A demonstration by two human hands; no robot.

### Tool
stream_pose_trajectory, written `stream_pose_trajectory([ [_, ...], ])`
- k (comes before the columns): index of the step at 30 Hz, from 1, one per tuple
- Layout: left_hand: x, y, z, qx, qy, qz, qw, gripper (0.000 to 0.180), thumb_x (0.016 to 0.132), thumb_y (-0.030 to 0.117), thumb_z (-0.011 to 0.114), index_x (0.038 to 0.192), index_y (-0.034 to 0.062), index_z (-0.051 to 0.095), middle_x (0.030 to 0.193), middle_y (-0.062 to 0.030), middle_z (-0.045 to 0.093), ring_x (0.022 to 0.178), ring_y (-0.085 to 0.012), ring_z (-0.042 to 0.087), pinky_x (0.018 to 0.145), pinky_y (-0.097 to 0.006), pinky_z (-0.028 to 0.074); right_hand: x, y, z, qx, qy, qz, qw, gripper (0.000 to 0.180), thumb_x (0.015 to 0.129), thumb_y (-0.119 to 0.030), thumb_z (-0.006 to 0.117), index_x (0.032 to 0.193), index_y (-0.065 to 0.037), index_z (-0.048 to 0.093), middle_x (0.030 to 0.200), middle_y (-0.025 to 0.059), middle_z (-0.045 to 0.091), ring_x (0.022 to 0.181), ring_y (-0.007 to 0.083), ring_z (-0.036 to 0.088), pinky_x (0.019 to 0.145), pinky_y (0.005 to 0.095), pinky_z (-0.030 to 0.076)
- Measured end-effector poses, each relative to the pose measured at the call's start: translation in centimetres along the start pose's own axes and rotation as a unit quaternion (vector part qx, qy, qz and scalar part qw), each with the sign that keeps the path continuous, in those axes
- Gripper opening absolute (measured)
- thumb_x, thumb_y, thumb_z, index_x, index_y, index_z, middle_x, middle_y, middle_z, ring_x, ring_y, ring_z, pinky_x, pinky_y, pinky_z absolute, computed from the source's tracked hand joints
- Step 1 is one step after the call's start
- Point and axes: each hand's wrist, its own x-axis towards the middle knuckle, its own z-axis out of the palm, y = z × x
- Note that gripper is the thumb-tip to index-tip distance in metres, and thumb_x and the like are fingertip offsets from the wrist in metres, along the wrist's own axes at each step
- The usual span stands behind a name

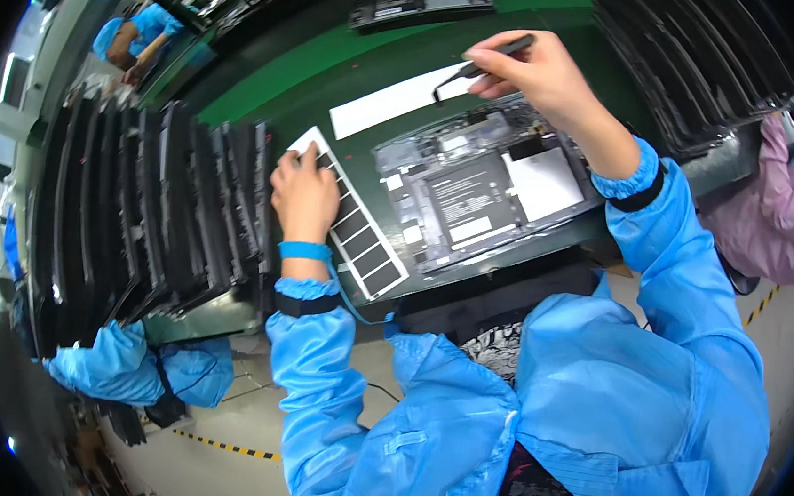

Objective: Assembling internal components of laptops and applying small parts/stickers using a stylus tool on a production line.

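My right hand (535,76) pinches black tweezers (459,74) above the far edge of an opened laptop base (415,207). A small dark bit shows at the tweezer tip; whether it is a separate piece I cannot tell. Over a white sheet with black rectangular stickers (360,235), my left hand (305,193) rests with its fingers on the upper end. That sheet lies slantwise, left of the laptop base. In the base, a black battery (467,202) and a white panel (544,183) show. Beyond it lies a white strip (366,118), under the tweezer tip.
Dark laptop parts stand upright in a row (155,208) on the left, close to my left hand. Another such row (705,67) stands at the far right. A second opened laptop base (423,0) lies at the back. Co-workers sit nearby on both sides.
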Motion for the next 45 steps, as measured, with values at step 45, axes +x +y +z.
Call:
stream_pose_trajectory([
  [45, -2.7, 18.7, -2.0, -0.227, -0.121, 0.444, 0.859, 0.039, 0.080, 0.021, 0.066, 0.117, 0.0116, 0.058, 0.136, -0.0233, 0.043, 0.124, -0.0396, 0.039, 0.101, -0.049, 0.034, -4.1, 5.1, -7.5, 0.012, 0.125, 0.069, 0.990, 0.024, 0.092, -0.018, 0.062, 0.099, 0.004, 0.058, 0.069, 0.0091, 0.064, 0.059, 0.0103, 0.061, 0.055, 0.0218, 0.050],
])
